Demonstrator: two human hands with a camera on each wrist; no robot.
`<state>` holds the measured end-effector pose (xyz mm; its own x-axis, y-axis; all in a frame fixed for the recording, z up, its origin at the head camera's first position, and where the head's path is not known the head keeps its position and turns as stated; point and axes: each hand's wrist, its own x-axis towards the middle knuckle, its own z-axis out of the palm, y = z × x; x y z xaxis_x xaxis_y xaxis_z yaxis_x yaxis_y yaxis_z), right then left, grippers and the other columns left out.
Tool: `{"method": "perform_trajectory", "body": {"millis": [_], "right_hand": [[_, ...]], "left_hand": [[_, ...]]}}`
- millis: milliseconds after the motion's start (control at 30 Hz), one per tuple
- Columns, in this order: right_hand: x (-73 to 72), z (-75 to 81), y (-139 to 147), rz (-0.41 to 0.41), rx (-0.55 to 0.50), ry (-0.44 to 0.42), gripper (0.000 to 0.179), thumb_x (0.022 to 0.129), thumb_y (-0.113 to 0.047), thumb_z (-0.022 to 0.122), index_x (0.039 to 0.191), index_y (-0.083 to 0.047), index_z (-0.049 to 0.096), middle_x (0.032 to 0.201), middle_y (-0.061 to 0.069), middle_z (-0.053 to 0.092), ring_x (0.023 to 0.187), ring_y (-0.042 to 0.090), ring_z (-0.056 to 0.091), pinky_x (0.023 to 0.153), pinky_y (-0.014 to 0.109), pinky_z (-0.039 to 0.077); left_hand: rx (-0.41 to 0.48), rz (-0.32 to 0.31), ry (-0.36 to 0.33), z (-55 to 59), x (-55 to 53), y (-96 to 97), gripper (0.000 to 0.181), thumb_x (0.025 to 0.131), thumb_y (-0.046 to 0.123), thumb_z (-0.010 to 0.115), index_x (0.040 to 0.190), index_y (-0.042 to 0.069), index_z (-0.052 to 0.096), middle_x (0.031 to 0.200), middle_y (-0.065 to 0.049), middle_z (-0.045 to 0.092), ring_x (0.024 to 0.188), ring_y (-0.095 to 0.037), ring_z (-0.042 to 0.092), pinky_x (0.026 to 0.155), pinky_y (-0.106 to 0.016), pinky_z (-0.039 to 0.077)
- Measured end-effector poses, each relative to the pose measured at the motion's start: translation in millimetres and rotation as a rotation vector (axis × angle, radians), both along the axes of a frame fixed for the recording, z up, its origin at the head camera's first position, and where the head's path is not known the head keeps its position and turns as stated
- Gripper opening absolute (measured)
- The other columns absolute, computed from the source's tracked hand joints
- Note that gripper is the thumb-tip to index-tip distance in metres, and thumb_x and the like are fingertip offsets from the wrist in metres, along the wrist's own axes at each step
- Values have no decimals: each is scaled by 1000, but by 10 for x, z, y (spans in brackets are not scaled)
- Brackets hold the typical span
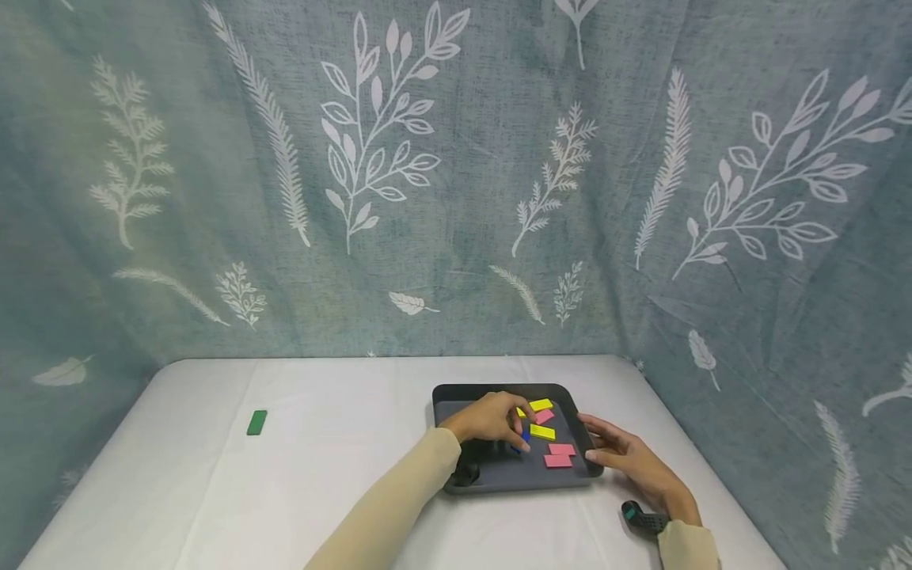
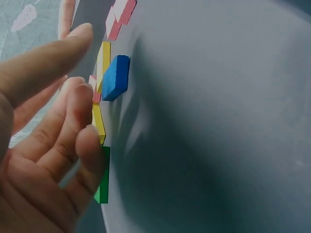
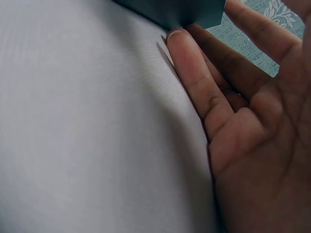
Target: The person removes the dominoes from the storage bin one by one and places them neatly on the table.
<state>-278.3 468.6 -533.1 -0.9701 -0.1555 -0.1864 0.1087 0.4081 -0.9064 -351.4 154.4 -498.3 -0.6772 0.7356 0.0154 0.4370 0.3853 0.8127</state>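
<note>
In the head view my left hand (image 1: pixel 492 417) reaches over the dark grey tray (image 1: pixel 499 476), fingers bent downward. Just beyond its fingertips in the left wrist view is a blue block (image 2: pixel 115 78), with a gap showing between thumb and fingers. Around it in the tray lie yellow blocks (image 1: pixel 542 432), pink blocks (image 1: pixel 559 461) and a green block (image 2: pixel 104 179), which the left hand hides from the head view. My right hand (image 1: pixel 630 459) rests at the tray's right side, its fairly straight fingertips and thumb right at the wall.
Far to the left on the white table (image 1: pixel 342 443) lies another green block (image 1: pixel 256 422). A patterned grey-green curtain (image 1: pixel 456 301) hangs behind the table and along its sides. A dark wrist device (image 1: pixel 644 518) sits on the right wrist.
</note>
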Motion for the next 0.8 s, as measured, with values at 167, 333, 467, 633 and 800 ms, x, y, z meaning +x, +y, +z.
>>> {"method": "perform_trajectory", "body": {"millis": [167,333,467,633,800], "right_hand": [[-10,-11,0,-3,8,-2,77,92,-32,79,159,-24,41,163,12,34,138,36,45,112,62,33],[4,-11,2,-3,-6,2,76,92,-31,79,158,-24,42,163,10,35,137,35,45,111,60,34],[15,-1,1,1,-2,7,75,93,-31,79,158,-25,42,163,9,36,136,33,45,111,59,35],[13,1,8,13,16,19,75,94,-31,77,159,-24,40,164,12,34,136,33,45,110,58,35],[7,-6,14,8,14,11,75,94,-31,77,159,-24,40,164,11,34,135,32,46,109,57,37]], "left_hand": [[-60,9,39,-35,-31,-23,48,77,10,92,120,8,73,76,2,62,64,-9,57,62,-21,49],[-95,27,34,-83,-49,-63,46,77,10,92,119,9,75,76,3,63,68,-9,56,67,-21,48],[-96,26,17,-84,-57,-79,44,78,12,92,118,8,75,76,3,64,69,-9,57,68,-22,48],[-118,29,1,-74,-54,-83,46,79,14,92,121,10,75,77,2,64,69,-9,57,67,-22,47],[-129,20,-6,-99,-65,-85,43,80,16,91,120,13,75,78,1,66,69,-9,59,69,-22,48]]}}
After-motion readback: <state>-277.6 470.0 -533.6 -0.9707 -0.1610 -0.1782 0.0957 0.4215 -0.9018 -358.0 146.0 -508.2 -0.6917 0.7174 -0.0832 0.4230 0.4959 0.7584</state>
